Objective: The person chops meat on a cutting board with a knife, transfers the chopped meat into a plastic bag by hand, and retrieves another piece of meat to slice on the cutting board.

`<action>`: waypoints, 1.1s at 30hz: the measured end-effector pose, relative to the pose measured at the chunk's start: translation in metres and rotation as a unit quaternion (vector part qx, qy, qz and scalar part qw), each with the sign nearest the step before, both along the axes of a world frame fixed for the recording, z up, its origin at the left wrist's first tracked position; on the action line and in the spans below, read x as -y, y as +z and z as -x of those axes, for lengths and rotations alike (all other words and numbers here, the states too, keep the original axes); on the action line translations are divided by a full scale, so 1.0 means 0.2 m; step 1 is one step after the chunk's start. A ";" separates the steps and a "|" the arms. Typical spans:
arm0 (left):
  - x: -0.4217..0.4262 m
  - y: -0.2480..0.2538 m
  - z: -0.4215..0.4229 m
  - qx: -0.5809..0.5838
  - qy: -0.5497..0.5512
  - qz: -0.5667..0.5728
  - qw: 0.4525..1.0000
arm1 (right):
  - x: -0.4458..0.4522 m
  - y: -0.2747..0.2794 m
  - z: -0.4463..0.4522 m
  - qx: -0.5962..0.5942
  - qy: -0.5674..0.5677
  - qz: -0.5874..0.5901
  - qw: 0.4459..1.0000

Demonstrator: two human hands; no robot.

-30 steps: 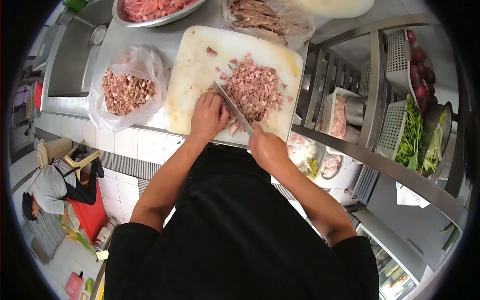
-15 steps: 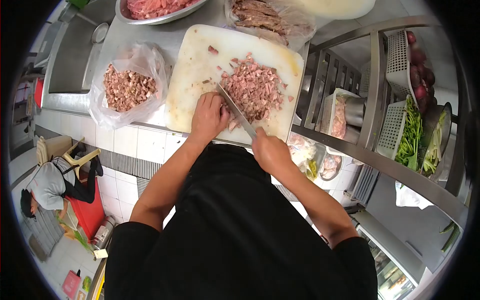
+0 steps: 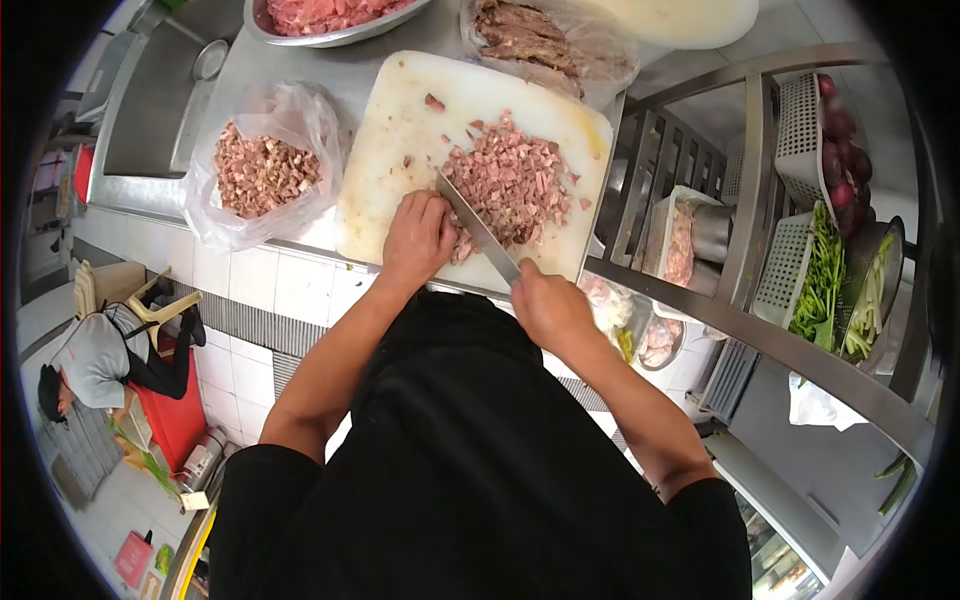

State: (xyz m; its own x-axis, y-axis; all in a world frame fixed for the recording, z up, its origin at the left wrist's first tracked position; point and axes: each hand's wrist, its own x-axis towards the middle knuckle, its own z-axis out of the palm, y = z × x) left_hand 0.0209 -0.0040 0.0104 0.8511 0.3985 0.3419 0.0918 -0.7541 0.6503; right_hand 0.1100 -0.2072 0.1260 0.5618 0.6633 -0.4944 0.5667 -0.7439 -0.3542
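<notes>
A knife [image 3: 480, 228] lies slantwise over the white cutting board [image 3: 385, 150], its handle inside my closed right hand [image 3: 550, 308]. Against the blade's left side, my left hand [image 3: 418, 238] has its fingers curled down onto the board. Some meat [image 3: 463, 246] shows between its thumb side and the blade; the rest is hidden under the fingers. Beyond the blade a heap of diced meat [image 3: 510, 175] spreads over the board, with a few loose bits farther up. An open plastic bag [image 3: 325, 215] of diced meat [image 3: 262, 178] stands left of the board.
A metal bowl of raw meat [image 3: 335, 15] and a bag of dark cooked meat [image 3: 525, 40] stand beyond the board. To the right, a metal rack [image 3: 755, 150] holds baskets of greens [image 3: 820, 275] and red onions [image 3: 845, 150]. A sink [image 3: 150, 110] is at left; a person [image 3: 95, 360] sits lower left.
The view has shifted slightly. The knife's angle and position by my left hand differ a little, and my right hand sits slightly farther right. Both hands keep their holds.
</notes>
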 end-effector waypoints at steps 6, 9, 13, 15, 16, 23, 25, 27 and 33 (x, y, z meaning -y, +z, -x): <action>0.01 -0.01 0.00 0.001 -0.006 -0.025 1.000 | -0.34 -0.26 -0.08 0.040 0.009 -0.115 0.993; -0.01 0.05 0.02 0.026 -0.004 0.042 0.999 | -0.29 -0.12 -0.10 0.025 0.015 -0.107 0.994; 0.00 0.04 0.03 0.009 0.031 0.007 0.999 | -0.05 0.11 -0.01 -0.025 0.010 -0.052 0.998; 0.00 0.01 0.03 -0.009 0.019 -0.012 1.000 | 0.02 0.01 0.04 -0.009 0.000 -0.015 1.000; 0.01 -0.01 0.03 -0.010 0.025 -0.016 1.000 | -0.02 -0.09 0.05 -0.011 -0.008 -0.025 1.000; -0.01 0.07 0.06 0.029 0.024 0.041 0.998 | -0.33 -0.18 -0.09 0.043 0.019 -0.172 0.984; 0.00 0.09 0.08 0.022 0.027 0.041 0.999 | -0.18 -0.04 -0.09 0.015 0.034 -0.122 0.992; 0.00 0.07 0.09 0.013 0.038 0.038 0.998 | 0.01 0.05 -0.05 -0.007 0.042 -0.073 0.996; -0.01 0.01 0.09 -0.026 0.012 -0.010 1.000 | -0.18 -0.19 0.01 0.006 0.008 -0.091 0.996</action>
State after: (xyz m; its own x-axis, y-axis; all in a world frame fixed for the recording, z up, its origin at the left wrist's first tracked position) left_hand 0.0019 -0.0012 0.0127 0.8587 0.4117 0.3052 0.1430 -0.7643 0.6288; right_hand 0.1076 -0.1702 0.0877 0.5559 0.7502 -0.3581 0.5822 -0.6588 -0.4765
